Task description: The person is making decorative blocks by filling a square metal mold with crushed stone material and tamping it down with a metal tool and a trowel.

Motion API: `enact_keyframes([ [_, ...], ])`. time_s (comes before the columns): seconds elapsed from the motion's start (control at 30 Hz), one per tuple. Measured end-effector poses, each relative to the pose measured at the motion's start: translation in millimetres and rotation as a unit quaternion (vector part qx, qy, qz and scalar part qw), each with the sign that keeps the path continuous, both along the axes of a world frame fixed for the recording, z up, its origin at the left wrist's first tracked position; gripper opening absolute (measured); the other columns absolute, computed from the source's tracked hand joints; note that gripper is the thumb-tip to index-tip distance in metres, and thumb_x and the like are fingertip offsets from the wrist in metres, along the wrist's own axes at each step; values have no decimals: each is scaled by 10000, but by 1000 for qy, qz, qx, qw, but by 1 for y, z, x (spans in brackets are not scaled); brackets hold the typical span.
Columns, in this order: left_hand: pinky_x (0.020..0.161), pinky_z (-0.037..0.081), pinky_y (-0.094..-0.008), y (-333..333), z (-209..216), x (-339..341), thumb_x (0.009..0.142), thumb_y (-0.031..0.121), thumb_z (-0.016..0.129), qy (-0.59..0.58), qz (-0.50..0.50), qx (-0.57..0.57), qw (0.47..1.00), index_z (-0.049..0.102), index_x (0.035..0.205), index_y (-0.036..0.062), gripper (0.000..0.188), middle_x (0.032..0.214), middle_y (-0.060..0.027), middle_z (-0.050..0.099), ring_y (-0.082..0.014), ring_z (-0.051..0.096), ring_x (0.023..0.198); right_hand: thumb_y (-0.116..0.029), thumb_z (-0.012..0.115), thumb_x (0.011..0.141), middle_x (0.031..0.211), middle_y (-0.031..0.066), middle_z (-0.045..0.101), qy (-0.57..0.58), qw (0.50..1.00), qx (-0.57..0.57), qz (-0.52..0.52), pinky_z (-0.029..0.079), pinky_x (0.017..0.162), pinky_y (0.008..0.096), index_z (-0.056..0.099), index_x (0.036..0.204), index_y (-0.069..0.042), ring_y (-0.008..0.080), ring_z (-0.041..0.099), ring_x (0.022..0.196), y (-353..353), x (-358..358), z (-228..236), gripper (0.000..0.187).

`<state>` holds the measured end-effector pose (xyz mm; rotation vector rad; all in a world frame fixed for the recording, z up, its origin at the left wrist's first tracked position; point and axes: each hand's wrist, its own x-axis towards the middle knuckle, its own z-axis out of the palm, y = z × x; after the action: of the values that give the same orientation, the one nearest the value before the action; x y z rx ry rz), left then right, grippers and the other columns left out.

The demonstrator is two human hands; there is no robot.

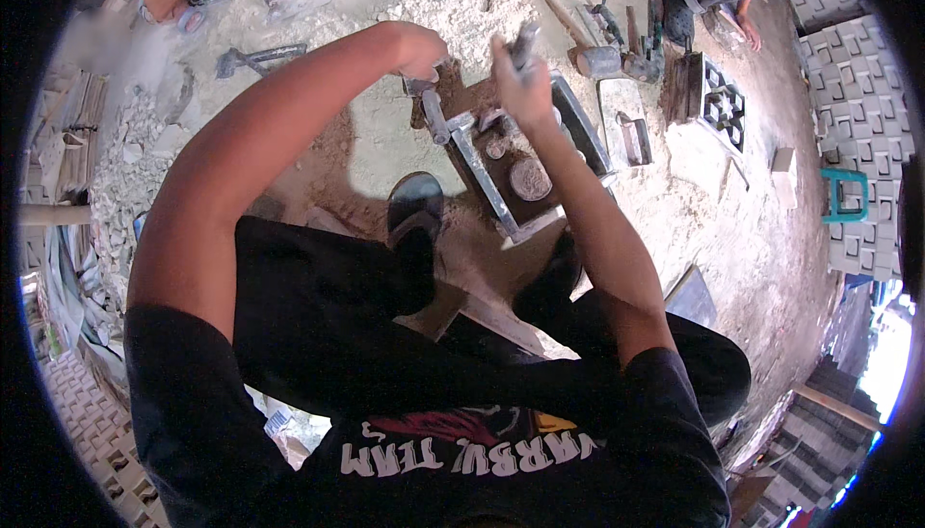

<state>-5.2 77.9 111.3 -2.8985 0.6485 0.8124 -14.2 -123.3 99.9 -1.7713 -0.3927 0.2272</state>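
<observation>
Counted one elongated dull-grey tool (525,43), gripped by right fingers (502,64) near far edge of one grey-rimmed rectangular box (536,224); cannot tell state of left fingers (431,54).

Reaches forward with left arm (241,147) bent inward and right arm (602,234) straighter; curls left hand (422,53), seemingly in a grip, and holds right hand (527,96) clenched.

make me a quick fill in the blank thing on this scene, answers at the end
1. The hand nearer the teal stool, gripping a grey tool, is the person's ____ one.
2. The large disc lies not outside the rectangular box but ____ it.
3. The trousers are plain ____.
4. The heap of pale rubble is on the picture's ____ side.

Missing words: right; inside; black; left
</observation>
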Motion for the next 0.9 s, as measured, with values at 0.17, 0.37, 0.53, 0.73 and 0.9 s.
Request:
enact_keyframes([
  [0.17, 788, 493, -444, -17, 13, -1, 806, 267, 620, 24, 23, 2, 999, 608, 1075, 70, 334, 945, -159, 657, -335, 633, 917, -299, 537, 941, 512, 43, 496, -133, 985, 94, -62, 373, 449, 313, 541, 661, 18, 83, 435, 493, -9, -21, -19, 423],
  [0.37, 779, 494, -425, -32, 3, -18, 815, 245, 615, 47, 5, -9, 999, 629, 1048, 33, 315, 941, -174, 659, -325, 635, 912, -310, 545, 939, 542, 4, 506, -15, 1000, 23, 3, 387, 485, 300, 569, 688, 5, 74, 440, 532, -8, -28, 5, 403],
  [0.53, 775, 493, -446, -32, -3, -18, 789, 242, 616, 42, -39, 24, 998, 618, 1057, 74, 316, 929, -158, 654, -330, 631, 912, -357, 494, 968, 517, -32, 461, -10, 998, -55, -5, 303, 419, 249, 520, 598, -57, 58, 397, 461, -8, -15, -1, 477],
  [0.73, 783, 496, -430, -23, -17, -27, 810, 300, 627, 31, -24, -29, 999, 657, 1009, 24, 341, 949, -167, 666, -330, 636, 914, -376, 429, 991, 620, 0, 481, -146, 989, 2, 7, 360, 503, 283, 501, 737, -41, 85, 442, 578, -22, -43, -2, 427],
  [0.9, 773, 497, -432, -21, -8, -26, 815, 324, 622, 23, -46, -3, 999, 667, 945, 9, 343, 918, -172, 663, -341, 637, 884, -362, 464, 981, 638, 10, 470, -174, 981, 66, -56, 386, 507, 270, 463, 850, -21, 89, 429, 562, -29, -36, -8, 365],
])
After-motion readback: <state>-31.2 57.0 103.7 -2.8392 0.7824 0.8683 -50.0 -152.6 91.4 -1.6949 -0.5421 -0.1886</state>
